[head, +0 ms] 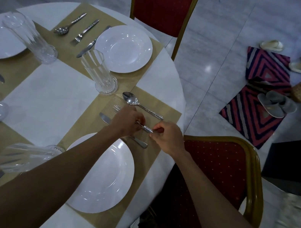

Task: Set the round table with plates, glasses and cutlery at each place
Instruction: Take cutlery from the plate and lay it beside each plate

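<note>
Dim bluish light, glare spots on plates (123,48), blurred, warped edges.

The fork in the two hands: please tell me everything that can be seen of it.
The fork is shiny metal with a ridged handle. It lies nearly flat, low over the tan placemat, between the spoon and the knife. The left hand covers its middle; the right hand pinches the handle end. The tines point toward the table's centre.

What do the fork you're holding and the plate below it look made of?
Fork: polished metal, probably steel, with bright glints on its handle, held by both the left hand and right hand. Plate: glossy white, likely ceramic, judging by sharp highlights.
</note>
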